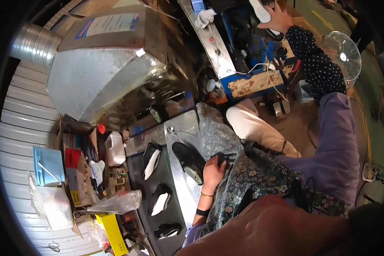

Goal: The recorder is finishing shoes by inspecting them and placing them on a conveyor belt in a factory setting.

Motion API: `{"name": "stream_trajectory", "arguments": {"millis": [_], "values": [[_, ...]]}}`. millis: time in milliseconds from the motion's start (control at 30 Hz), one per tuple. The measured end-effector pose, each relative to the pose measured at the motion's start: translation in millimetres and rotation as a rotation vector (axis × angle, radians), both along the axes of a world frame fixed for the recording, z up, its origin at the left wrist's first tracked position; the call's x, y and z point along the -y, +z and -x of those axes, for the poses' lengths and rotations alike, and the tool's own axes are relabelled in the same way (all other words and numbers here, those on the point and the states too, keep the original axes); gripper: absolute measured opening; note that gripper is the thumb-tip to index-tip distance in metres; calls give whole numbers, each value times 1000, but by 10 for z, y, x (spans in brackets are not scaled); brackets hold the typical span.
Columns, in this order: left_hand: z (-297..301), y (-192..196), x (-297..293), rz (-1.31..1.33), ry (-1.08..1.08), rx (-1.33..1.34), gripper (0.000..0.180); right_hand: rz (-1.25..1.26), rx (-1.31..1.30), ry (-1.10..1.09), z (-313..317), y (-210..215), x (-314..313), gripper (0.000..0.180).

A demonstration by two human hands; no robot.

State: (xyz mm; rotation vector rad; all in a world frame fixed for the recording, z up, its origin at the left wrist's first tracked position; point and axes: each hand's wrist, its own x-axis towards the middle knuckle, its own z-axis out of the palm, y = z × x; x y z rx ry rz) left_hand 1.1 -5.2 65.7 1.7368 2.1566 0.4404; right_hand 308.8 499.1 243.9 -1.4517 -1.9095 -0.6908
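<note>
At the upper right, my right hand (278, 20) grips a shoe with a white sole (260, 10), held over the blue machine (260, 47). A dotted dark sleeve cover (313, 59) covers that forearm. My left hand (213, 173) is low by the apron, fingers curled around a small dark thing I cannot make out. Just left of it, a black shoe (187, 162) lies on the metal ledge (179, 192). Farther left, several black shoes with white soles, such as this shoe (161, 200), lie on a dark conveyor belt (143, 202).
A metal hood (98, 72) with a silver duct (34, 45) stands at the upper left. A blue bucket (49, 166), white jug (115, 149) and yellow box (112, 234) sit at left. On the right are a fan (341, 55), foot pedals (281, 107) and loose cables.
</note>
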Motion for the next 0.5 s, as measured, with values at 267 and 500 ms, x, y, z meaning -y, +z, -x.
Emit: {"name": "stream_trajectory", "arguments": {"millis": [267,500], "values": [[-623,476,-391,-53,-73,307,41,171,-617,349,-178,-299,157,61],[-834,634,-489,-153,-158,401,37,208,-496,360,-336,-384,213,77]]}}
